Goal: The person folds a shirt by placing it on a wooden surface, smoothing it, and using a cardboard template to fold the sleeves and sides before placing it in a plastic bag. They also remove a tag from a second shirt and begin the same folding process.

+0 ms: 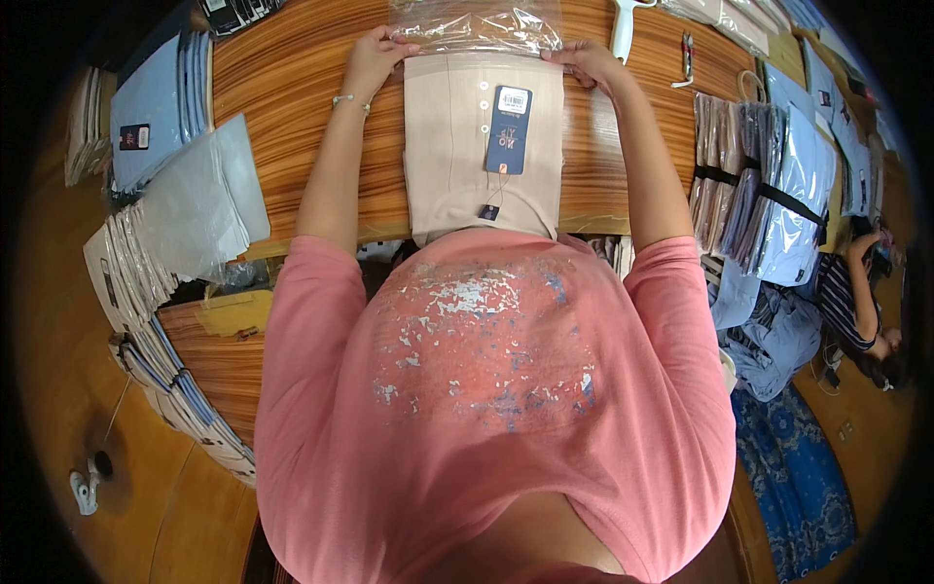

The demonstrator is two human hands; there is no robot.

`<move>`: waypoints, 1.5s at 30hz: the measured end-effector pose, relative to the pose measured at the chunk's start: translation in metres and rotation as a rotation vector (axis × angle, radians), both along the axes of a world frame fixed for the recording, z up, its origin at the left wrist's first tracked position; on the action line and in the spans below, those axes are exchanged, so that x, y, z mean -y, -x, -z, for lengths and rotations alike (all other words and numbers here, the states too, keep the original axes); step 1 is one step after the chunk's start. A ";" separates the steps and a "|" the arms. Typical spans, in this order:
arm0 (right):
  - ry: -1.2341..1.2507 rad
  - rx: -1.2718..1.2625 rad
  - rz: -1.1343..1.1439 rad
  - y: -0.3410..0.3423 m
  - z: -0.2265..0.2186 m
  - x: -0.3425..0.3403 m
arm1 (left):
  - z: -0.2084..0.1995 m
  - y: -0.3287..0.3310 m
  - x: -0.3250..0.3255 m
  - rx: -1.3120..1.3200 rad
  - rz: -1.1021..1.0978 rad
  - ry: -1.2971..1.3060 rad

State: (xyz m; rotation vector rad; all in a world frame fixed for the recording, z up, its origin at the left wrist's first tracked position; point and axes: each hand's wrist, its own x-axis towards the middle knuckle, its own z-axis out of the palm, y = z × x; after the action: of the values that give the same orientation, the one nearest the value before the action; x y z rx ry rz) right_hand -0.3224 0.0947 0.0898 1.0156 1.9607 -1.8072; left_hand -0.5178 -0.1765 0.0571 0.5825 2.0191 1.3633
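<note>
A folded beige shirt (pixel 448 146) lies on the table in front of me, its collar end toward my body. A dark blue hang tag (pixel 508 129) on a string rests on it, beside a row of pale buttons. At the shirt's far end is a clear plastic bag (pixel 474 31), wrinkled and shiny. My left hand (pixel 379 60) is closed in a pinch on the bag's left edge, beside the shirt's far left corner. Opposite it, my right hand (pixel 590 66) pinches the bag's right edge. How far the shirt sits inside the bag is hard to tell.
Wood-grain table (pixel 292 117) spreads around the shirt. Flat clear bags (pixel 199 200) and blue folded shirts (pixel 156 117) are at left. Bagged shirts (pixel 759 185) with black straps stand at right. Small red-handled pliers (pixel 688 58) and a white-handled tool (pixel 623 31) lie far right. Another person (pixel 856 302) is at far right.
</note>
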 end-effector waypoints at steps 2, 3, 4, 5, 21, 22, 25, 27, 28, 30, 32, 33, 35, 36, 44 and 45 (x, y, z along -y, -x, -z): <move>0.016 0.041 -0.051 -0.001 0.004 -0.003 | -0.003 -0.002 -0.001 0.042 -0.014 -0.001; 0.088 0.029 -0.052 -0.001 0.002 -0.007 | -0.006 -0.002 -0.001 0.061 -0.022 -0.002; 0.160 0.017 -0.052 -0.003 -0.001 -0.009 | -0.009 -0.001 0.000 0.105 -0.043 -0.031; 0.230 0.007 -0.053 -0.004 -0.004 -0.011 | -0.013 -0.001 0.000 0.150 -0.063 -0.062; -0.039 0.018 -0.117 -0.014 -0.002 -0.009 | -0.041 -0.019 0.015 0.174 0.145 0.128; -0.070 0.024 -0.129 -0.015 -0.003 -0.007 | -0.042 -0.021 0.018 0.183 0.158 0.149; 0.014 0.001 -0.179 -0.024 0.008 -0.012 | -0.041 -0.023 0.021 0.204 0.178 0.177; 0.091 -0.035 -0.146 -0.027 0.005 -0.014 | -0.040 -0.027 0.021 0.210 0.164 0.148; 0.113 -0.056 -0.095 -0.026 0.003 -0.017 | -0.040 -0.026 0.019 0.233 0.173 0.123; 0.113 -0.076 -0.085 -0.016 -0.003 -0.015 | -0.038 -0.022 0.020 0.278 0.173 0.080; -0.048 -0.079 -0.072 -0.007 0.002 -0.008 | -0.035 -0.023 0.019 0.244 0.194 0.129; -0.058 -0.064 -0.071 -0.007 0.003 -0.008 | -0.035 -0.023 0.017 0.225 0.207 0.151; -0.004 -0.018 -0.079 -0.012 0.003 -0.011 | -0.037 -0.024 0.016 0.235 0.186 0.153; 0.060 0.014 -0.089 -0.016 0.003 -0.013 | -0.040 -0.026 0.016 0.241 0.174 0.155; 0.097 0.102 -0.161 -0.044 -0.015 0.011 | -0.046 -0.037 0.028 0.243 0.228 0.170; 0.167 0.088 -0.163 -0.049 -0.017 0.017 | -0.052 -0.043 0.031 0.240 0.223 0.200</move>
State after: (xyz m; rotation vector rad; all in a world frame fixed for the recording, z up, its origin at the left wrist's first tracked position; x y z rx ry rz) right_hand -0.2733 0.0780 0.1068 0.8429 1.7527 -1.7715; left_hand -0.4748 -0.2080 0.1090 0.5100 1.8098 1.0331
